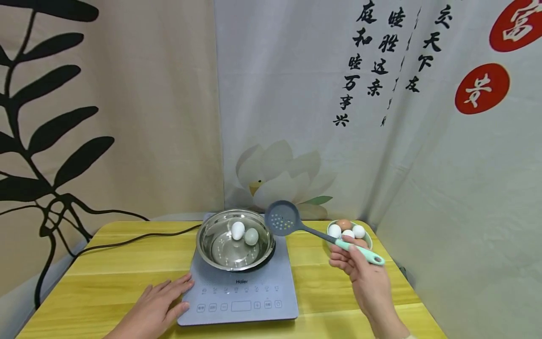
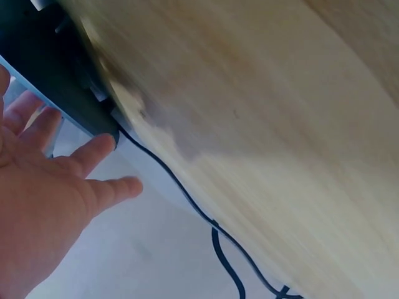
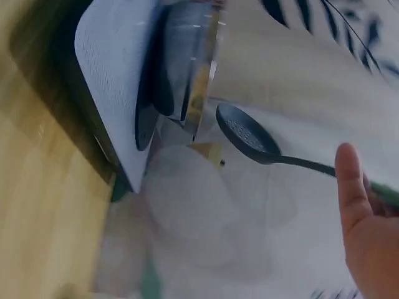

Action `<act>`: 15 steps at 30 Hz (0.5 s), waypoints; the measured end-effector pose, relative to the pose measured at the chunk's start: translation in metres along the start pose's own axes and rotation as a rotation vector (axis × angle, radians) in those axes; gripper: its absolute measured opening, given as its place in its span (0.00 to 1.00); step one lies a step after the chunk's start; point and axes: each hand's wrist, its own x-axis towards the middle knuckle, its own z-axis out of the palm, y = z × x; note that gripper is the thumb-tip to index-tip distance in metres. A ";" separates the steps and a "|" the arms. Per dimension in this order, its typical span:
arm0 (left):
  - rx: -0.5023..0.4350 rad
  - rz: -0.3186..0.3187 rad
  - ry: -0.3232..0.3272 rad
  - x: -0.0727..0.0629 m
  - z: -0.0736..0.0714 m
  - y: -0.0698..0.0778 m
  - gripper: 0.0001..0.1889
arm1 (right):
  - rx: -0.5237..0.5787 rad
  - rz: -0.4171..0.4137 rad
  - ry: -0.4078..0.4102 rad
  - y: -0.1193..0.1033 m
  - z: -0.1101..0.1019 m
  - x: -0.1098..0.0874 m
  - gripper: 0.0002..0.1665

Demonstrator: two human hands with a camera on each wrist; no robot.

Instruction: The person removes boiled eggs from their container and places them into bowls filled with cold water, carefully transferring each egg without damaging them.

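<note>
My right hand (image 1: 367,275) grips the mint-green handle of a slotted spoon (image 1: 284,217), holding it in the air. Its grey perforated head is beside the right rim of a steel pot (image 1: 207,252); the right wrist view shows the spoon (image 3: 249,134) side-on. Inside the pot are a white egg (image 1: 238,230) and a paler greenish egg (image 1: 251,237). The pot stands on a grey induction cooktop (image 1: 241,315). At the cooktop's left edge rests my left hand (image 1: 154,306), fingers extended; in the left wrist view the hand (image 2: 56,168) has its fingers spread against the cooktop's side.
Behind my right hand, a small bowl (image 1: 370,244) holds several white and brown eggs. A black cord (image 1: 135,238) runs left from the cooktop across the wooden table (image 1: 110,259). Printed curtains (image 1: 275,94) hang close behind the table and at its right.
</note>
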 end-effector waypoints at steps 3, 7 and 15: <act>0.011 0.004 0.019 0.000 0.002 0.000 0.30 | -0.401 -0.300 -0.166 0.011 0.043 0.008 0.17; 0.006 0.011 0.050 0.000 0.004 0.000 0.29 | -0.835 -0.670 -0.289 0.023 0.070 0.015 0.22; -0.043 0.000 0.063 -0.004 0.003 -0.001 0.28 | -1.075 -0.839 -0.399 0.028 0.076 0.020 0.18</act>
